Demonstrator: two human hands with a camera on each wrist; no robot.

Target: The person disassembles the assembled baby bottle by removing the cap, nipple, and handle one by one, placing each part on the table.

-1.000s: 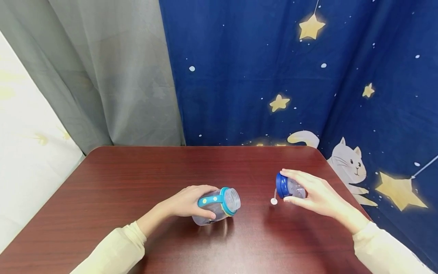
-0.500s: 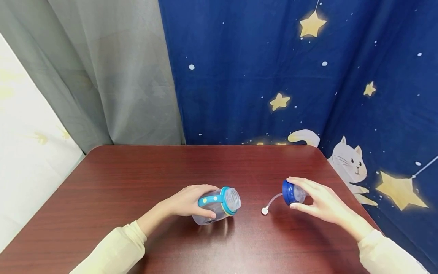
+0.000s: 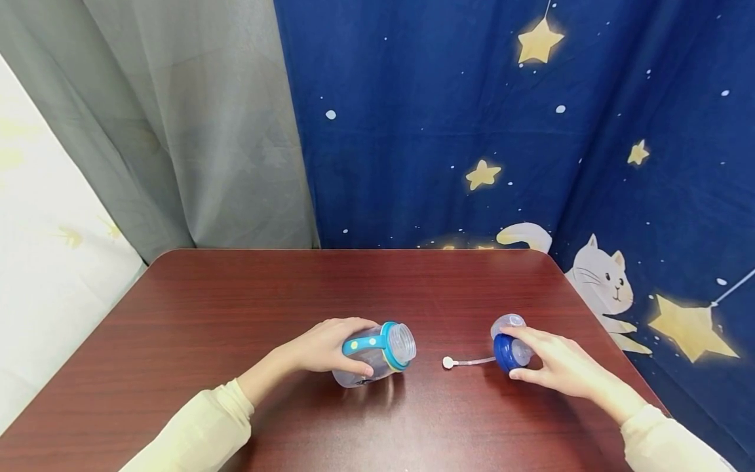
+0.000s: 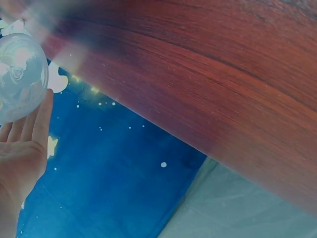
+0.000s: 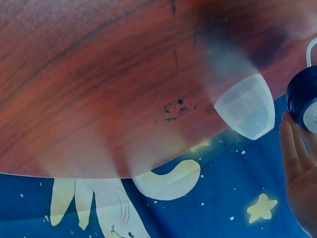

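Observation:
My left hand holds a clear bottle tilted on its side, its open threaded mouth facing right. A turquoise dotted handle and collar ring its neck. In the left wrist view the round base of the bottle shows against my fingers. On the right, my right hand grips a blue bottle lid. A thin clear straw runs left from it, ending in a white weight. Just beyond the lid is a translucent domed cover, also seen as a cover in the right wrist view; whether it is attached is unclear.
Both hands work over a dark red wooden table. Behind its far edge hang a grey curtain and a blue curtain with stars and a white cat.
My right hand has come nearer and lower with the lid, turning it. The straw now points left, and the domed cover shows apart from my palm. My left hand stays put.

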